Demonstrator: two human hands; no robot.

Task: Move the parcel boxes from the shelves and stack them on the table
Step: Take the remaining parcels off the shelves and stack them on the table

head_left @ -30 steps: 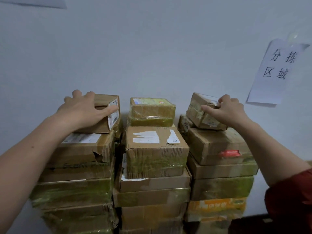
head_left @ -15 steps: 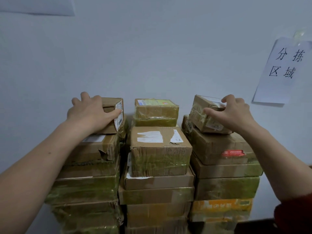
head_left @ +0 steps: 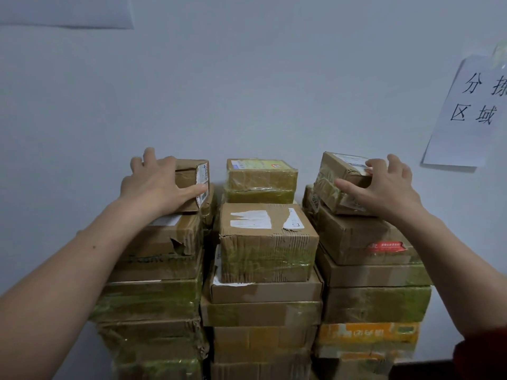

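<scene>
Three tall stacks of taped cardboard parcel boxes stand against a white wall. My left hand [head_left: 153, 187] grips a small brown box [head_left: 189, 174] on top of the left stack, fingers over its top and thumb along its labelled side. My right hand [head_left: 384, 187] grips another small box [head_left: 329, 174], which sits tilted on top of the right stack, thumb on its near face. The middle stack is topped by a small green-taped box [head_left: 262, 176] that neither hand touches.
A paper sign with handwritten characters [head_left: 472, 111] hangs on the wall at the right. Another white sheet [head_left: 65, 12] is at the top left. The stacks stand close together with narrow gaps. A dark surface [head_left: 422, 370] shows at the bottom right.
Both hands stay on the same two top boxes, and the boxes have not left their stacks. The view has shifted a little, so the stacks sit further right in the frame.
</scene>
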